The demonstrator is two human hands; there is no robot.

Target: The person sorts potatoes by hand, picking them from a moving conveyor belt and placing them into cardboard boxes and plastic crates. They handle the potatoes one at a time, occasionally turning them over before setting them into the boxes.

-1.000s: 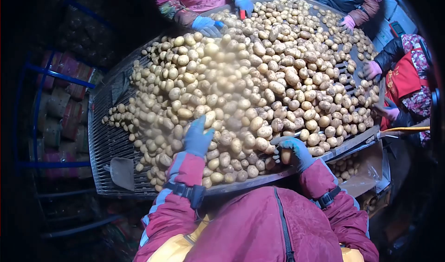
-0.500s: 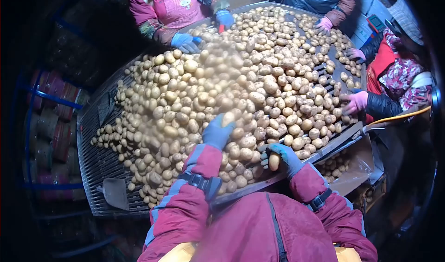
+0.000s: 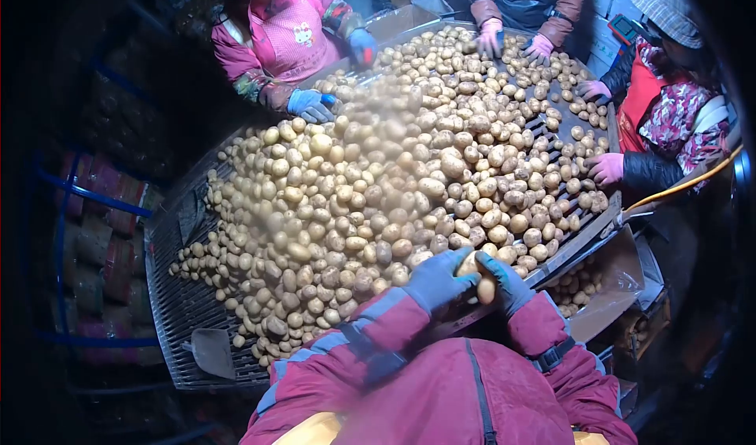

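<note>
In blue-grey gloves, both my hands meet at the near edge of a large heap of potatoes point(image 3: 346, 209). My left hand point(image 3: 439, 279) is closed, its fingers on a pale potato point(image 3: 469, 265). Against it, my right hand point(image 3: 508, 281) curls round another potato point(image 3: 487, 290) that points downward. Gloves and fingers partly cover both potatoes. The heap lies on a slatted metal sorting table point(image 3: 185, 319), just beyond my hands.
A flat scoop point(image 3: 213, 354) lies on the slats at left. Three co-workers stand round the far and right sides, gloved hands point(image 3: 312, 106) at the potatoes. A cardboard box point(image 3: 606, 287) sits under the right edge, near a yellow cable point(image 3: 685, 183). Stacked sacks point(image 3: 106, 248) stand left.
My left hand has moved right and toward me with a potato, from the heap to beside my right hand. My right hand has shifted slightly right. The far co-worker's hand has come over the potatoes.
</note>
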